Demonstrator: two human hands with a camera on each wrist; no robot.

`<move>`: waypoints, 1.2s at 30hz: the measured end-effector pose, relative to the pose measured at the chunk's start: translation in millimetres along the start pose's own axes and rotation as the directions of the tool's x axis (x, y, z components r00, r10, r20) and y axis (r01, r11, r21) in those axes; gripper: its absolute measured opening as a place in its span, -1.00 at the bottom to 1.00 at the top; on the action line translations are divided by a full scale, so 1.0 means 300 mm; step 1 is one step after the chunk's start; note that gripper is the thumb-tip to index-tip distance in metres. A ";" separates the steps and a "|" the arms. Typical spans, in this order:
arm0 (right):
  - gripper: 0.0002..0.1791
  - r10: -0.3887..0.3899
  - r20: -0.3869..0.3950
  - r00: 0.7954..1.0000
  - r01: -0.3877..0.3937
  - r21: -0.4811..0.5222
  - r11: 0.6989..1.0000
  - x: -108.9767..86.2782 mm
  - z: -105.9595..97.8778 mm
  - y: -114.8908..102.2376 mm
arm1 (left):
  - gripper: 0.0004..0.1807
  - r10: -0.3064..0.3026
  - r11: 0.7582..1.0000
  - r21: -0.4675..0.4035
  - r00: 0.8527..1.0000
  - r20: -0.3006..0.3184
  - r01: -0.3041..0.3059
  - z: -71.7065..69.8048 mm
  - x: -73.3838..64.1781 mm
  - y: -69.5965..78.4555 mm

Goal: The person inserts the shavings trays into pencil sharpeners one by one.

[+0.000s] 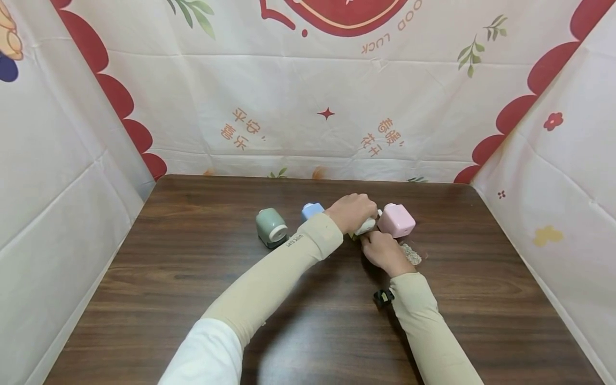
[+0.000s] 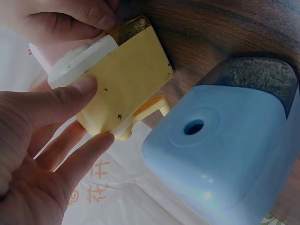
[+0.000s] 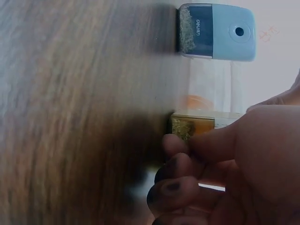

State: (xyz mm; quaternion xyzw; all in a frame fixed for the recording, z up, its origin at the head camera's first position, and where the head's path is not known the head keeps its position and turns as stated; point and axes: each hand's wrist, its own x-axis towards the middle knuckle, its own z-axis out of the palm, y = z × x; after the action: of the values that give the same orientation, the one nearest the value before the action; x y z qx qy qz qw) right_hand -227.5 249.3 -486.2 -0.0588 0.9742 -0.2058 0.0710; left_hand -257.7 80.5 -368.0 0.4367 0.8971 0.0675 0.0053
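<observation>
My left hand (image 1: 353,211) grips a yellow and white pencil sharpener (image 2: 126,77), thumb on one side and fingers around the other. Its yellow crank (image 2: 152,107) sticks out below the body. At the sharpener's see-through shavings drawer (image 3: 183,127), my right hand (image 1: 385,251) pinches with thumb and forefinger, the other fingers curled. Dark smudges cover several of the right fingertips (image 3: 161,194). A blue pencil sharpener (image 2: 225,140) stands beside the left hand, its clear drawer holding shavings. Close past the hands is a pink pencil sharpener (image 1: 397,220).
A small heap of pencil shavings (image 1: 411,254) lies on the brown wooden table (image 1: 327,321), just right of the right hand. Farther left sits a green pencil sharpener (image 1: 270,225). A printed white cloth (image 1: 298,85) hangs behind the table and along both sides.
</observation>
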 end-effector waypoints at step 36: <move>-0.10 0.178 0.084 0.980 -0.169 -0.108 0.980 -0.288 -0.347 0.075 | -0.48 0.005 0.999 -0.039 0.997 0.075 -0.002 0.012 -0.029 -0.014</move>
State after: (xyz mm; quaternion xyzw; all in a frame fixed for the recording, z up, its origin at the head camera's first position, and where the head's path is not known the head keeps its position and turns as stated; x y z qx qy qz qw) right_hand -161.5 323.0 -391.3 0.0135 0.9803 -0.1469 0.1311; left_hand -255.5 71.6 -372.6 0.4404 0.8939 0.0685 0.0475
